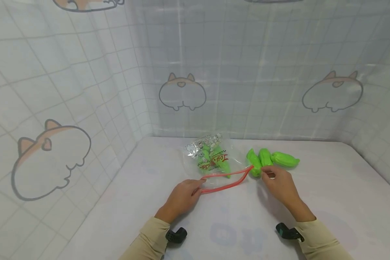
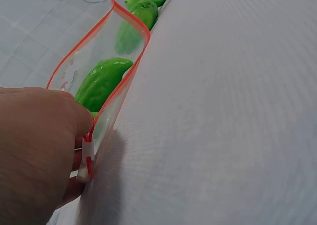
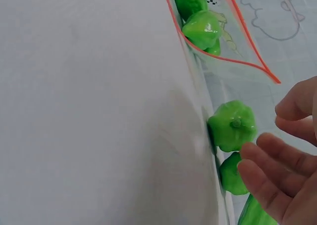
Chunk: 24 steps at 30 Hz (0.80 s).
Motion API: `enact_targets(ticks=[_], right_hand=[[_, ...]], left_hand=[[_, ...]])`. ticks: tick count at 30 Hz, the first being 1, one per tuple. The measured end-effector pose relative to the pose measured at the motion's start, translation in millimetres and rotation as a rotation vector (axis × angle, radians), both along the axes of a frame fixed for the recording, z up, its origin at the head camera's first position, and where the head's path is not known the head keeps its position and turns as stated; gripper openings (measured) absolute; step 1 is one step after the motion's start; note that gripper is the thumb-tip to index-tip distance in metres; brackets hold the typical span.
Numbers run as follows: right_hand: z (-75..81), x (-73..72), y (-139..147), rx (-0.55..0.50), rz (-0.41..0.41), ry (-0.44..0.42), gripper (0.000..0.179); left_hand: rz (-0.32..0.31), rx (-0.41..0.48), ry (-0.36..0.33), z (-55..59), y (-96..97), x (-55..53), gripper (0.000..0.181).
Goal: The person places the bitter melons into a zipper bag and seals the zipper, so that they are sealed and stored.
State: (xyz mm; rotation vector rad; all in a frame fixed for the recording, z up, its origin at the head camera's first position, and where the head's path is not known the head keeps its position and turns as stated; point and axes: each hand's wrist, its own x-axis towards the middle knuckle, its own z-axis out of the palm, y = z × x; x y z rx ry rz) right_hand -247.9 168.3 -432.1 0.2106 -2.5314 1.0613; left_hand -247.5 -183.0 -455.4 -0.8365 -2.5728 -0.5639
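My left hand (image 1: 183,198) pinches the left end of a clear zip bag (image 1: 235,155) by its red zip edge, near a white slider (image 2: 87,149). The bag's mouth gapes toward me, and several glossy green peppers (image 2: 103,84) lie inside. To the right of the mouth are three more peppers: the nearest pepper (image 1: 254,163), a middle pepper (image 1: 265,157) and a pepper on its side (image 1: 285,159). Close by them is my right hand (image 1: 282,185), its fingers loosely bent with nothing held; in the right wrist view its fingertips come near the peppers.
A white table (image 1: 214,220) with faint printed marks spreads under everything. Behind and at the sides hangs a gridded curtain (image 1: 253,104) with corgi drawings. Each sleeve cuff carries a black device (image 1: 176,235).
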Motion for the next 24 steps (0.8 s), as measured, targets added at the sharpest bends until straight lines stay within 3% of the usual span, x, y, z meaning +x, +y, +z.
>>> enact_targets(ticks=[9, 15, 24], right_hand=[[-0.9, -3.6, -2, -0.048, -0.014, -0.063, 0.037], [-1.6, -10.5, -7, 0.096, 0.0, -0.006, 0.042], [-1.0, -18.3, -13, 0.253, -0.075, 0.006, 0.044]], left_hand=[[0.012, 0.001, -0.016, -2.9, -0.5, -1.1, 0.033], [0.014, 0.0, -0.005, -5.1, -1.5, -2.1, 0.033], [0.007, 0.02, -0.019, -6.8, -0.4, -3.3, 0.033]])
